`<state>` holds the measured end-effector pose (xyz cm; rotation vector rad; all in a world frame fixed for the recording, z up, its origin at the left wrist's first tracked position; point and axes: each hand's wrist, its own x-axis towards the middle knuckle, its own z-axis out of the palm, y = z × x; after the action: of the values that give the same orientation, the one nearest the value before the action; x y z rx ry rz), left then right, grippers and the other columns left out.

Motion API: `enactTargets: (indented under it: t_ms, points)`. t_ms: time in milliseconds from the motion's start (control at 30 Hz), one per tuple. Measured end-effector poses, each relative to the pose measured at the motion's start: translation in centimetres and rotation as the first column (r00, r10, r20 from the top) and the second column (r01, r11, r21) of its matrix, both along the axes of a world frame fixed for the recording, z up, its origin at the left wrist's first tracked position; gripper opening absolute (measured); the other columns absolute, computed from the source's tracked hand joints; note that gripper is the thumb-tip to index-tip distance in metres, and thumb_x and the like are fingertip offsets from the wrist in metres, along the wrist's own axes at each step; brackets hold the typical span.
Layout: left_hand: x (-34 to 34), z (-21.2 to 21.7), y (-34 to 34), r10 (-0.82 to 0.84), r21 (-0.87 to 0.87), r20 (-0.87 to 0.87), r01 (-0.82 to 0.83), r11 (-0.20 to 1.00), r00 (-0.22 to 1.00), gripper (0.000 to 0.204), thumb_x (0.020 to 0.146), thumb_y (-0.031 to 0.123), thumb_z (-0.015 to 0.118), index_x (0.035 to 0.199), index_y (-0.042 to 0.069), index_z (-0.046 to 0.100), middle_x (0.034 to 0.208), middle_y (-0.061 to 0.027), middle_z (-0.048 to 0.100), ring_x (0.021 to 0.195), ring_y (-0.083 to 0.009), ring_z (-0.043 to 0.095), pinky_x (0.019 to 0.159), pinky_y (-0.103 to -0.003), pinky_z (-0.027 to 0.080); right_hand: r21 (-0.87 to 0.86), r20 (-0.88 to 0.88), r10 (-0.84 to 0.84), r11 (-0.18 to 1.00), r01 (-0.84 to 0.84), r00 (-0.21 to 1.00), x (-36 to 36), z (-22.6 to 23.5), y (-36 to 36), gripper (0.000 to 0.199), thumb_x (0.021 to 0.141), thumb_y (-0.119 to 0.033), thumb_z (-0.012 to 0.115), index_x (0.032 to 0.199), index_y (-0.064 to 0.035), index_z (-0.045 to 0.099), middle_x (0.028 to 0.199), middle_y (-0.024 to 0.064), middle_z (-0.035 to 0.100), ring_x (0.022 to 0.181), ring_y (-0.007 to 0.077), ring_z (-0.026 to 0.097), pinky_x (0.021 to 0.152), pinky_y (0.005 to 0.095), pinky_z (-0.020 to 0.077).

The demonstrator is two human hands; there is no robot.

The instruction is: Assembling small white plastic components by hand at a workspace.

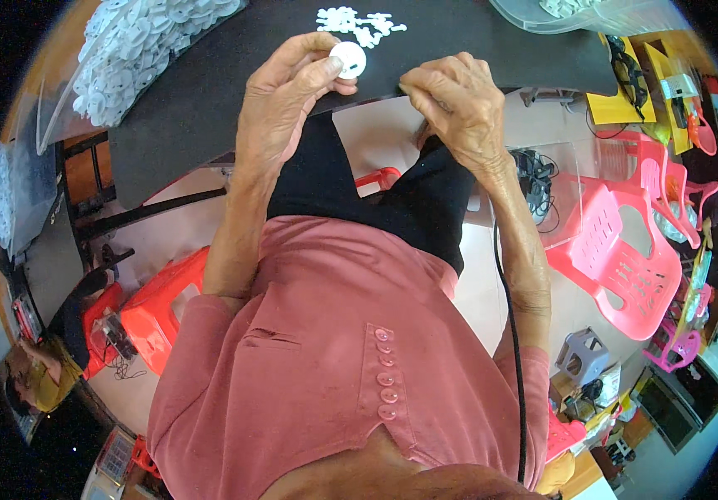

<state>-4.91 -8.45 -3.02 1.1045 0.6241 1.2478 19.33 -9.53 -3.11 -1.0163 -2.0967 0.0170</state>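
Between the thumb and fingers of my left hand is a white round plastic disc with a small dark slot in it. The disc is tilted up above the near edge of the dark table. To its right, my right hand is closed, thumb and fingertips pressed together near the table edge. Whatever those fingertips may hold is hidden. Just beyond the disc lies a loose group of small white plastic pieces on the tabletop.
A big heap of whitish plastic parts fills a see-through container at the far left. Another see-through tub with white pieces stands at the far right. Pink chairs are on the right, a red stool on the left. A black cable runs beside my right arm.
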Motion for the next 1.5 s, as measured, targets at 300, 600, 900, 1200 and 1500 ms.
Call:
enactTargets:
  t_ms: [300,600,900,1200,1500]
  points:
    - [-0.2,-0.4,0.3,-0.011,-0.006,0.097,0.011,1.0,0.995,0.027,0.098,0.006,0.064,0.124,-0.002,0.063,0.112,-0.0153,0.069,0.096,-0.0217,0.071,0.088,-0.034,0.061,-0.433,-0.713,-0.105,0.844,-0.317,0.693,-4.1,2.2,0.3,0.007,0.093,-0.006,0.071,0.099,-0.0027,0.073,0.089,0.0011,0.074,0.083,0.0047,0.065,0.075,0.0223,0.0532]
    - [0.8,-0.8,0.4,0.011,-0.007,0.07,-0.01,1.0,0.998,0.029,0.096,0.006,0.067,0.124,0.0,0.062,0.112,-0.0151,0.07,0.093,-0.0226,0.073,0.086,-0.031,0.062,-0.388,-0.792,-0.112,0.851,-0.353,0.601,-6.2,2.1,0.2,0.008,0.094,-0.006,0.072,0.099,-0.0001,0.072,0.09,0.0002,0.072,0.083,0.0058,0.065,0.075,0.0216,0.0541]
    - [1.1,-0.9,0.3,0.077,0.028,0.013,-0.078,0.997,0.997,0.03,0.094,0.007,0.071,0.122,0.001,0.063,0.111,-0.0129,0.07,0.094,-0.0212,0.073,0.088,-0.031,0.061,-0.352,-0.739,-0.096,0.899,-0.261,0.666,-6.6,1.8,0.4,0.008,0.094,-0.008,0.072,0.097,-0.0007,0.072,0.084,0.0026,0.072,0.077,0.0072,0.068,0.07,0.0228,0.0547]
    - [1.3,-0.8,-0.1,0.141,0.108,-0.106,-0.13,0.986,0.984,0.028,0.094,0.008,0.071,0.121,0.003,0.064,0.111,-0.0115,0.07,0.097,-0.0187,0.073,0.089,-0.029,0.061,-0.293,-0.735,-0.081,0.934,-0.206,0.674,-6.6,0.9,0.6,0.006,0.092,-0.007,0.072,0.094,-0.0007,0.071,0.083,0.0031,0.073,0.075,0.0079,0.068,0.07,0.0237,0.0547]
    - [1.5,-0.6,-0.2,0.151,0.117,-0.119,-0.137,0.984,0.981,0.028,0.094,0.009,0.072,0.12,0.004,0.065,0.104,-0.0075,0.069,0.097,-0.0181,0.073,0.087,-0.027,0.061,-0.287,-0.731,-0.101,0.943,-0.17,0.675,-6.8,0.6,0.6,0.006,0.091,-0.008,0.073,0.092,-0.0016,0.072,0.081,0.0008,0.072,0.073,0.0055,0.063,0.07,0.0236,0.0523]
